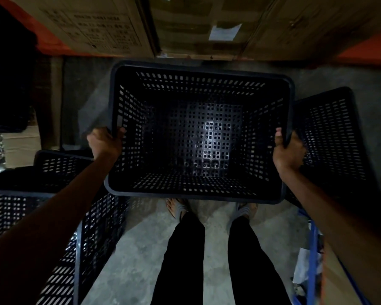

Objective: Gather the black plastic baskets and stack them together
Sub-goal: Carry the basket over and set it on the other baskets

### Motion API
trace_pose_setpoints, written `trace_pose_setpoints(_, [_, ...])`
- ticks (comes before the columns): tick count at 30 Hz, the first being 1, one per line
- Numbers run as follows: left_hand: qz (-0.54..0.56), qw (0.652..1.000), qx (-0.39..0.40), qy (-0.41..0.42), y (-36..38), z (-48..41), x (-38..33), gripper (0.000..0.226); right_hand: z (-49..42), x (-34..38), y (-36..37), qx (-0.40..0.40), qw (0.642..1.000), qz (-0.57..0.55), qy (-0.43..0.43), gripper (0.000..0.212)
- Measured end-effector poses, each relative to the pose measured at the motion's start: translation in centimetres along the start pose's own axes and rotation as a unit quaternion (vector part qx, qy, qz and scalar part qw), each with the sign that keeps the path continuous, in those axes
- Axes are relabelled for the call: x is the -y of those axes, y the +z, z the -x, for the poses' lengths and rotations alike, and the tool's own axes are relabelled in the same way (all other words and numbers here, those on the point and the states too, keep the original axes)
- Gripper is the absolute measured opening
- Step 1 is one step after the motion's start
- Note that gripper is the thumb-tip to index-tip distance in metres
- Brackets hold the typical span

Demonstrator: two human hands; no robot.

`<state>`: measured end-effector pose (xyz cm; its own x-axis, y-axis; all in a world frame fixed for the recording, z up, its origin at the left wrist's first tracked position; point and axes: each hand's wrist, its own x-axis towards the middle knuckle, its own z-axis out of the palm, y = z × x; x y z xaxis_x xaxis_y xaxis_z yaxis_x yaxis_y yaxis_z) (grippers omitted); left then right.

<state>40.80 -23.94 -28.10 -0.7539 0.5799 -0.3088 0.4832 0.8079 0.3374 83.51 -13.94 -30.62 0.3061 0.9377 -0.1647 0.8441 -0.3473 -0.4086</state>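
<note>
Both arms reach forward and down. The left hand [105, 142] clenches the left rim of a black basket [198, 133], thumb hooked inside; the right hand [287, 150] grips the right rim the same way. The basket hangs open-side up above the concrete floor [141, 249], just ahead of the person's sandalled feet [178, 209]. The room is dim. Cardboard boxes [185, 23] sit on an orange shelf beam [365, 51] ahead. Another black basket [53, 216] stands at the left, a third basket [330, 137] at the right, beside a blue frame [312, 260].

Black perforated basket [198, 133] held upright, open-topped; other baskets [53, 194] [330, 133] flank it.
</note>
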Motion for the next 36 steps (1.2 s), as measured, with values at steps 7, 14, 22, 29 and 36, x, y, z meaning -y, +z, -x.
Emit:
trace_pose_setpoints(7, [-0.015, 0.999, -0.025, 0.042, 0.7, -0.7, 0.3, 0.053, -1.2, -0.3, 0.3, 0.0, 1.0, -0.007, -0.018, 0.046])
trace_pose_setpoints(14, [-0.043, 0.996, -0.042, 0.069, 1.0, -1.3, 0.8, 0.058, -1.0, -0.6, 0.5, -0.032, 0.998, -0.021, -0.056, 0.042])
trace_pose_setpoints(22, [-0.043, 0.994, -0.056, 0.079, 1.5, -1.3, 0.4, 0.054, -2.0, 0.1, 0.3, 0.008, 0.999, -0.028, -0.026, 0.046])
trace_pose_setpoints(29, [-0.02, 0.995, -0.062, 0.075, 1.7, -0.5, 1.3, 0.053, -0.5, 0.4, 0.0, 0.008, 0.999, 0.02, -0.028, 0.052])
trace_pose_setpoints(36, [-0.024, 0.995, -0.049, 0.087, 1.0, -0.7, 2.0, 0.051, 1.9, 0.4, -0.4, -0.009, 0.997, 0.05, -0.053, 0.052])
